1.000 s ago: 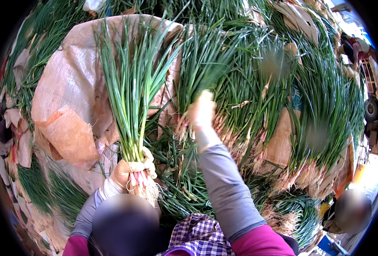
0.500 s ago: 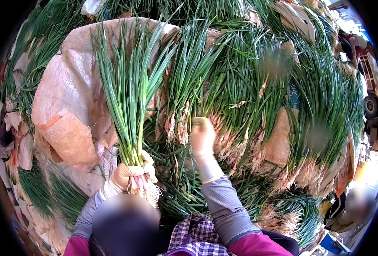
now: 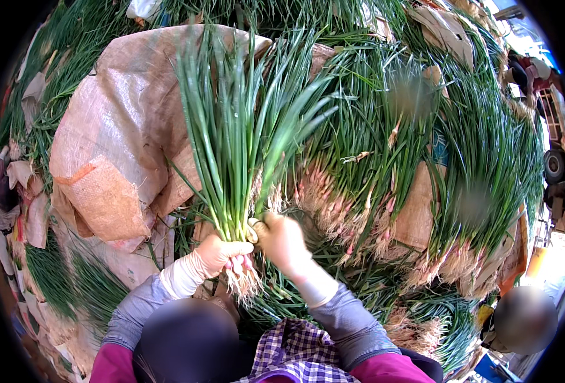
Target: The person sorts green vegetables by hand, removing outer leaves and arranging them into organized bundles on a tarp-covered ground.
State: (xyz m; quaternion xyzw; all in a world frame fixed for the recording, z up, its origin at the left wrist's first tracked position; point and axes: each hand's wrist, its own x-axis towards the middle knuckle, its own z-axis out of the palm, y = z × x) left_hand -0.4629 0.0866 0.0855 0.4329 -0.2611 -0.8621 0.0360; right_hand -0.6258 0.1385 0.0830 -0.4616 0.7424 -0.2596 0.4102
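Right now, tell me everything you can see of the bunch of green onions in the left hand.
The bunch has long, glossy green leaves, paler stems, pinkish bulbs and pale, stringy roots. It is held roots toward the picture's lower edge, leaves fanning upward, some blurred. The left hand wraps it just above the bulbs. The right hand, blurred, is close at its right side; whether it touches the bunch is unclear. Leaves overlap the tan sack behind.
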